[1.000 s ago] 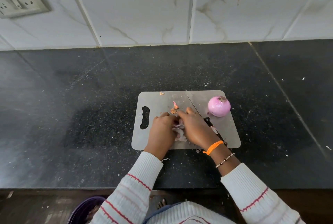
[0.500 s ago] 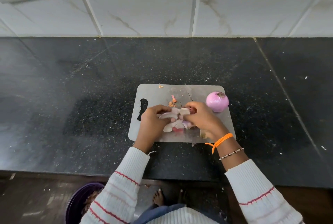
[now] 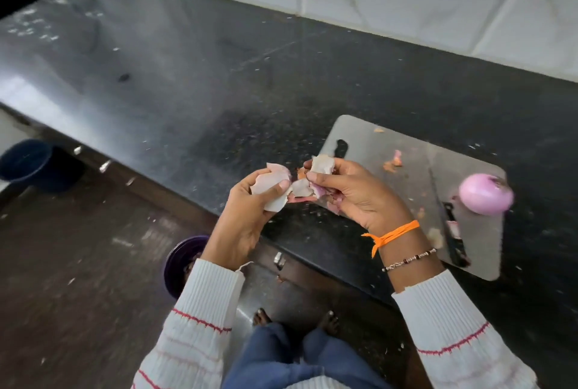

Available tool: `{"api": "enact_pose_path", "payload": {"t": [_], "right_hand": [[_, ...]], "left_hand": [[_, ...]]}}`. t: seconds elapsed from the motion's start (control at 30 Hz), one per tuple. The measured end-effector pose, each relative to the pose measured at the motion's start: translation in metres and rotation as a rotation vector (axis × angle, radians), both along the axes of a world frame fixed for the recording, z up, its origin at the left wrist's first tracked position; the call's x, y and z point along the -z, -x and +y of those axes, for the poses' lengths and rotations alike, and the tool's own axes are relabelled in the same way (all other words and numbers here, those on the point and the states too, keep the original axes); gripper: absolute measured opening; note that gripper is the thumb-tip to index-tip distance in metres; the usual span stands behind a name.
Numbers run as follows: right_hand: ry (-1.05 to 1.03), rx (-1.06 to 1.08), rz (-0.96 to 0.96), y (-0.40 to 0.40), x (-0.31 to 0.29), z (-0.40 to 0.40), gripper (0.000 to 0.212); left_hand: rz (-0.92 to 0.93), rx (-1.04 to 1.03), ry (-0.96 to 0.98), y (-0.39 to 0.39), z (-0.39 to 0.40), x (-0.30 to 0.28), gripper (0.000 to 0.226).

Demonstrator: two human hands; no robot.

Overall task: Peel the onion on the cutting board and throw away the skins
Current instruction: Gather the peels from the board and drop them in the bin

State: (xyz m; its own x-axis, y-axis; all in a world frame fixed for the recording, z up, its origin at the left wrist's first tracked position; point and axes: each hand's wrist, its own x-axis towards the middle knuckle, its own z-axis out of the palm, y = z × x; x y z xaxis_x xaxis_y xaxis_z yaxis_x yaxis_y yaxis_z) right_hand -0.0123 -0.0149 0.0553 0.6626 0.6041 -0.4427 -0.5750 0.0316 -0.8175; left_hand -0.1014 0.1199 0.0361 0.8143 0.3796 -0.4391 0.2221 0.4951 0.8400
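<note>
From the head view, the peeling looks done: the onion (image 3: 485, 194) sits bare and pink on the cutting board (image 3: 372, 144) beside a knife (image 3: 453, 232). Left hand (image 3: 250, 210) and right hand (image 3: 353, 194) each curl round a bunch of skins (image 3: 272, 188), lifted off the board. Binning remains; a purple bin (image 3: 181, 260) stands below the counter, its contents hidden, and a few scraps (image 3: 392, 163) lie on the board
</note>
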Motion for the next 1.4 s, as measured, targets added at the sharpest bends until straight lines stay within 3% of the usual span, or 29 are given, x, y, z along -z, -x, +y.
{"api": "enact_pose_path", "payload": {"t": [0.13, 0.3, 0.57, 0.7, 0.9, 1.17, 1.27, 1.33, 1.4], "right_hand": [[-0.042, -0.164, 0.044, 0.025, -0.002, 0.061, 0.014], [0.061, -0.366, -0.029, 0.071, 0.013, 0.142, 0.011], [0.12, -0.433, 0.12, 0.146, 0.085, 0.273, 0.014], [0.203, -0.419, 0.184, 0.167, 0.164, 0.326, 0.015], [0.335, -0.398, 0.248, 0.178, 0.296, 0.369, 0.019], [0.522, -0.393, 0.166, 0.177, 0.478, 0.395, 0.027], [0.615, -0.398, 0.097, 0.178, 0.523, 0.397, 0.022], [0.683, -0.435, 0.032, 0.178, 0.537, 0.396, 0.035], [0.729, -0.461, 0.01, 0.177, 0.536, 0.397, 0.037]], "left_hand": [[-0.027, -0.194, 0.09, 0.045, 0.042, 0.002, 0.018], [-0.021, -0.393, 0.129, 0.108, 0.101, 0.012, 0.018], [0.178, -0.496, 0.163, 0.192, 0.213, 0.068, 0.027], [0.294, -0.47, 0.195, 0.209, 0.265, 0.137, 0.017], [0.464, -0.444, 0.277, 0.21, 0.311, 0.268, 0.027], [0.582, -0.399, 0.158, 0.188, 0.329, 0.446, 0.023], [0.612, -0.316, 0.159, 0.183, 0.329, 0.489, 0.025], [0.635, -0.237, 0.189, 0.182, 0.329, 0.505, 0.041], [0.661, -0.205, 0.196, 0.181, 0.329, 0.504, 0.038]]}}
